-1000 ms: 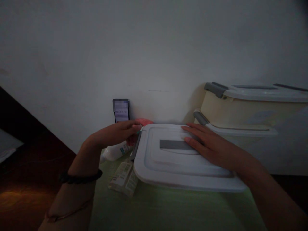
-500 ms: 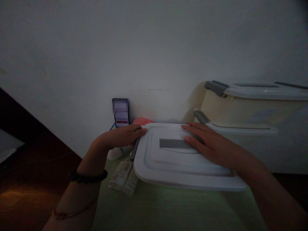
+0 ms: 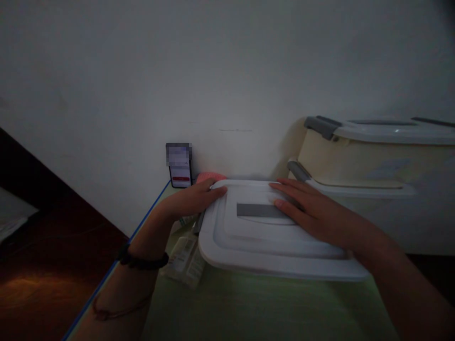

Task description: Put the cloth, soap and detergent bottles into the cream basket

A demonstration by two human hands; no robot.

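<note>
A storage box with a white lid (image 3: 256, 244) and a grey handle inset (image 3: 254, 210) stands on the green tabletop. My left hand (image 3: 197, 196) rests on the lid's left end, thumb on top, with its other fingers stretched toward the far left corner and partly hidden. Across the lid's right half, my right hand (image 3: 309, 210) lies flat with fingers spread. Below the left hand, a clear bottle (image 3: 183, 263) with a printed label lies beside the box. A white object with green print is mostly hidden behind my left wrist.
A phone (image 3: 180, 173) leans upright against the wall at the back. Behind the lid shows something pink (image 3: 209, 177). On the right are stacked cream boxes (image 3: 355, 163) with grey latches. The table's blue edge (image 3: 149, 210) runs down the left, above a dark floor.
My left hand has moved right, further onto the lid, and its wrist has shifted right, uncovering the table's blue edge. My right hand stays on the lid. The view has shifted slightly.
</note>
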